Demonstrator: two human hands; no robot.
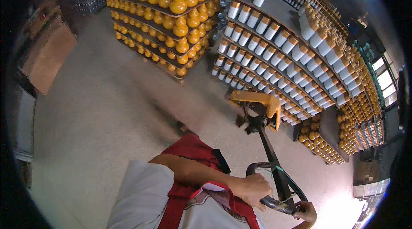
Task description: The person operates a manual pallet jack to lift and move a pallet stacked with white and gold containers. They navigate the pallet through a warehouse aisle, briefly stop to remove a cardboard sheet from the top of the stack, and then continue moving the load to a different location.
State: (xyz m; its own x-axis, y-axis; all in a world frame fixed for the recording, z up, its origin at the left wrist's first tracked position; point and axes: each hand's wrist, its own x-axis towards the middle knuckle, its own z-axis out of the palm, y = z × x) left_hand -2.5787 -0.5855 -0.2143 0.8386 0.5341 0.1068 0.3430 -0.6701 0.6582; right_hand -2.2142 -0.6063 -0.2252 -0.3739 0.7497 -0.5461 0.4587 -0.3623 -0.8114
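My left arm crosses in front of my red apron (189, 145), and my left hand (253, 189) is closed round the black loop handle (274, 205) of a pallet jack. My right hand (305, 212) curls its fingers over the same handle at its lower right corner; part of that hand is cut off by the picture's lower edge. From the handle a black shaft (269, 147) runs forward to the jack's yellow frame (257, 97). That frame meets the near side of a stack of white jars with orange-brown tops (266, 27); its forks are hidden.
Ahead to the left, round amber glass pieces (180, 27) stand in tall layers on boards. A lower stack of amber glass (322, 143) sits right of the jack. Brown cardboard sheets (49, 59) lean at the far left. Grey concrete floor (98, 100) lies between.
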